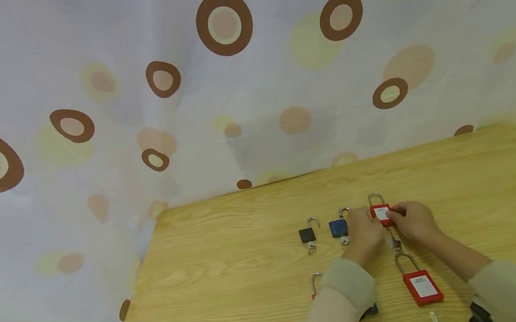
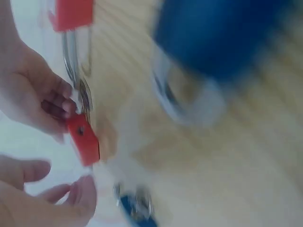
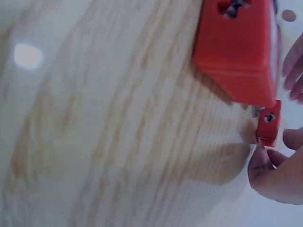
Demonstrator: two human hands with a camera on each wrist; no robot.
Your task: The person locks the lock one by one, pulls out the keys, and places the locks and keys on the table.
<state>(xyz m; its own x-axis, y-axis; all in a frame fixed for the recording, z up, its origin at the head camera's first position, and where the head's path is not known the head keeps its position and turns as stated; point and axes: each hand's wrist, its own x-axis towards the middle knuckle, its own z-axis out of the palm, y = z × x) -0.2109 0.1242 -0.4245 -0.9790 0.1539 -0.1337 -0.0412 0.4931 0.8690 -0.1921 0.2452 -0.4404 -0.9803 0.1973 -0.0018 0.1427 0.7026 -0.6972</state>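
Observation:
A small red padlock [image 1: 380, 212] with a white label and silver shackle lies on the table between the two hands. My right hand [image 1: 415, 221] pinches it at its right side, thumb by the label. To the left, my left hand [image 1: 363, 229] is beside the padlock; in the left wrist view that hand [image 2: 52, 203] has its fingers loosely bent and apart from the lock. The keyhole end of the padlock [image 3: 269, 120] shows in the right wrist view. A key with a dark head [image 1: 395, 244] lies just below the lock.
On the wooden table [image 1: 218, 272] lie a black padlock [image 1: 307, 235] and a blue padlock [image 1: 339, 228], shackles unlatched, keys below. Nearer stands a larger red padlock [image 1: 423, 288]. Another red padlock [image 1: 317, 282] is partly behind the left sleeve. A patterned curtain [image 1: 196, 120] hangs behind.

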